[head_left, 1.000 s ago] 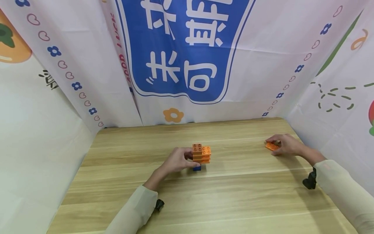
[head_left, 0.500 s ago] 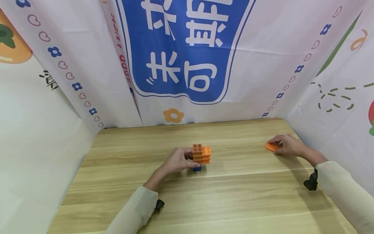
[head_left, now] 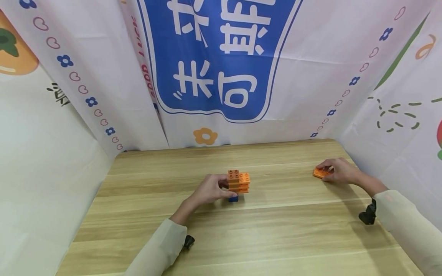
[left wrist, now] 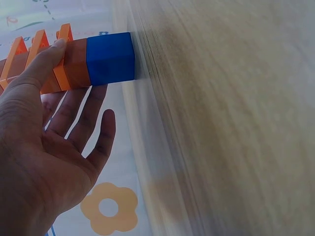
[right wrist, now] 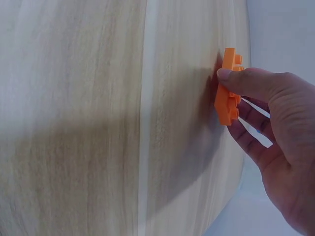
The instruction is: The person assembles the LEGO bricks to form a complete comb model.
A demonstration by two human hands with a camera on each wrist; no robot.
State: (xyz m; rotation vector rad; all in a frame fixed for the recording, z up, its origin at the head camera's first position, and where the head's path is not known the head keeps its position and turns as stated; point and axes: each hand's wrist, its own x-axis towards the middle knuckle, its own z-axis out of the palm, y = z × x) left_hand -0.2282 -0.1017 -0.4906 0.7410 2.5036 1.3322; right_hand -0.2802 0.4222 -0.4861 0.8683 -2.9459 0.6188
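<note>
A stack of toy building bricks (head_left: 233, 176) stands upright near the middle of the table, brown bricks alternating with thin orange plates that jut out to the right. Its bottom piece is a blue brick (left wrist: 111, 58), resting at the tabletop in the left wrist view. My left hand (head_left: 208, 189) grips the stack from the left, thumb on the near side and fingers behind. Far to the right, my right hand (head_left: 341, 171) pinches a loose orange building plate (right wrist: 228, 88) between thumb and fingers. Its studs face the palm side in the right wrist view, and it sits close over the wood.
The wooden table (head_left: 276, 230) reaches back to a white printed cloth (head_left: 293, 96) with a blue sign. More cloth hangs along the left and right edges. A black wrist camera (head_left: 367, 214) hangs under the right sleeve, another (head_left: 188, 242) under the left.
The orange plate and my right fingers have shifted only slightly, by a small turn on the spot. My left hand and the stack have stayed in place.
</note>
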